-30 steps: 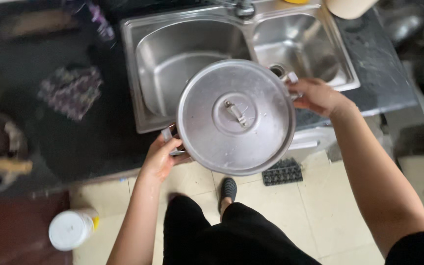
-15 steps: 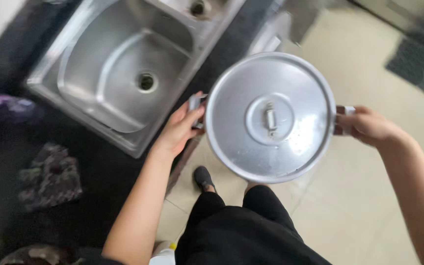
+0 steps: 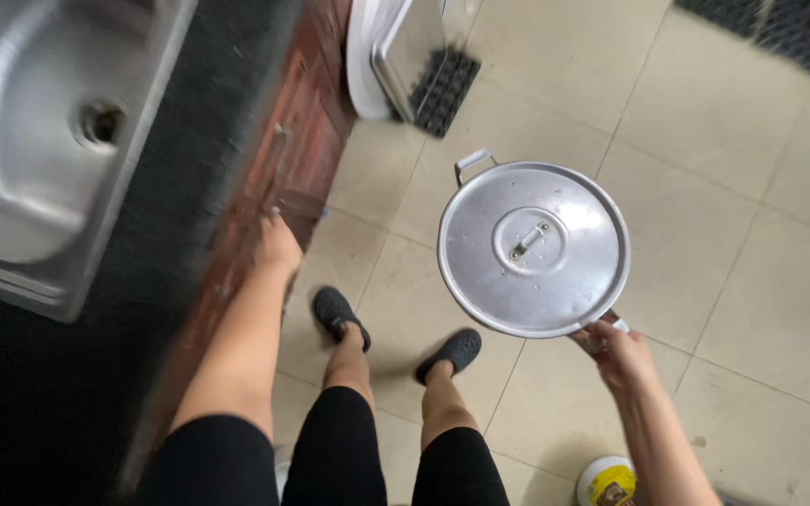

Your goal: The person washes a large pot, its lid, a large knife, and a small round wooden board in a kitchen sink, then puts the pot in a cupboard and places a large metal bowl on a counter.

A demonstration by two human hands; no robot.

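Tiled floor fills most of the head view — pale square tiles, dark grout lines. Along the left runs the dark table, its top blurred, with a reddish-brown cabinet front below its edge. Set into the table at far left: a steel sink, drain hole visible, basin bare.

Large steel pot hangs out over the floor, right of the cabinet and well apart from the sink. Its flat round lid sits on, small strap handle at the centre. One side handle sticks out free at the upper left; the opposite one, lower right, is inside the right hand, which is closed around it and carries the whole pot alone.

Left hand is off the pot, down against the cabinet front just under the table edge. Seen from behind and blurred — cannot tell if the fingers are curled or flat.

Person's legs in black, two dark shoes on the tiles below and left of the pot.

Smaller items: a white and metal object leaning at the cabinet's far end beside a black grid mat; another dark mat at top right; a round white-and-yellow container on the floor by the right forearm.
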